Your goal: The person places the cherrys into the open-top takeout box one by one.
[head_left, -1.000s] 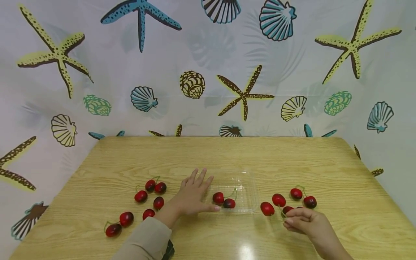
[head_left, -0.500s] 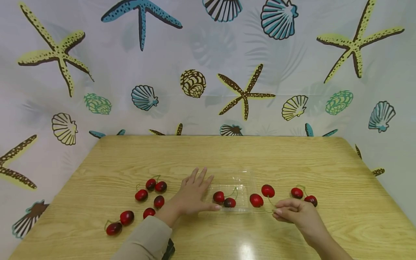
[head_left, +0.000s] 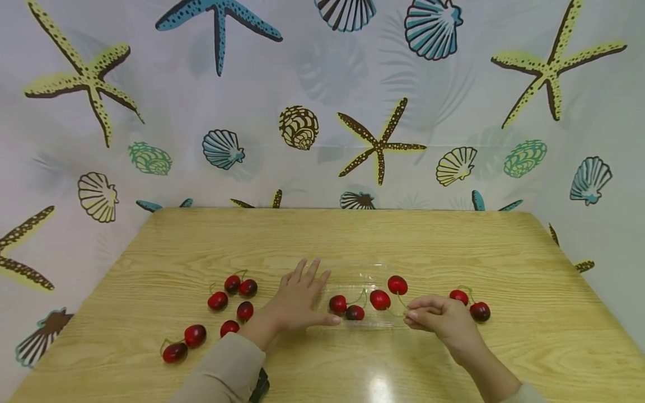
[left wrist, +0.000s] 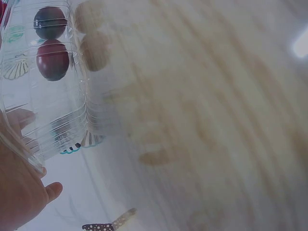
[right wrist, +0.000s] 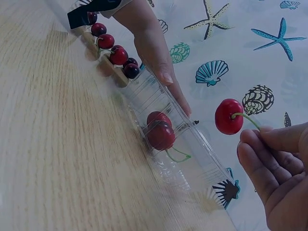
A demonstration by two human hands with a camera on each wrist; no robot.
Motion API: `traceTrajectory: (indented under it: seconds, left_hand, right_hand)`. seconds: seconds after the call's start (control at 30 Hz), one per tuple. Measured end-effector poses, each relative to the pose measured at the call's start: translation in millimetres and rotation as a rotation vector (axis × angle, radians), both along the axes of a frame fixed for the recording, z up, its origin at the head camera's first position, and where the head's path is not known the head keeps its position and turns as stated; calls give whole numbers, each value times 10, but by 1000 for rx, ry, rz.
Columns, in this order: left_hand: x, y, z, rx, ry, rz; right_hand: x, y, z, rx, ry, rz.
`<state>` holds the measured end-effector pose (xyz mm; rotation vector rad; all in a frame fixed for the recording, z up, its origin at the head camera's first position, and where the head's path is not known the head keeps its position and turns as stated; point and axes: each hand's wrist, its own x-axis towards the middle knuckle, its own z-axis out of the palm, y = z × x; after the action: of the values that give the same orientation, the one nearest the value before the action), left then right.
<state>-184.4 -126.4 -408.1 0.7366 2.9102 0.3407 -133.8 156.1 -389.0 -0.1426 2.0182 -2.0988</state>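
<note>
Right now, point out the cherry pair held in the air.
The pair pinched by its stems in the right hand's grip, over the clear container; the other cherries rest inside it or on the table.

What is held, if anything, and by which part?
Two cherries, pinched by their stems in the right grip. The left grip, spread, rests against the clear container.

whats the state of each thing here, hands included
clear container, upright, holding two cherries
held cherries, raised off the table
right hand, pinching stems
left hand, spread at the container's edge
left cherries, lying on the table
right pair, lying on the table
</note>
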Motion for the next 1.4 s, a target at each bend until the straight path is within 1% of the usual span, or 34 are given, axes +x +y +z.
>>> traceTrajectory:
  seconds: [0.1, 0.3, 0.63, 1.0, 1.2, 1.4]
  left_hand:
    - [-2, -1, 4, -1, -3, 3]
    - [-4, 1, 3, 0, -10, 3]
    - [1, -3, -4, -3, -13, -1]
    - [-4, 2, 1, -5, -10, 2]
    - [-9, 7, 8, -2, -14, 8]
    - [-6, 9, 8, -5, -23, 12]
  right_hand:
    - [-38, -39, -5, 7, 5, 0]
    - [-107, -114, -22, -20, -4, 30]
    - [-225, -232, -66, 29, -11, 25]
    - [-374, -351, -57, 69, 35, 62]
    - [-474, -436, -66, 108, 18, 49]
    - [-538, -528, -82, 127, 6, 32]
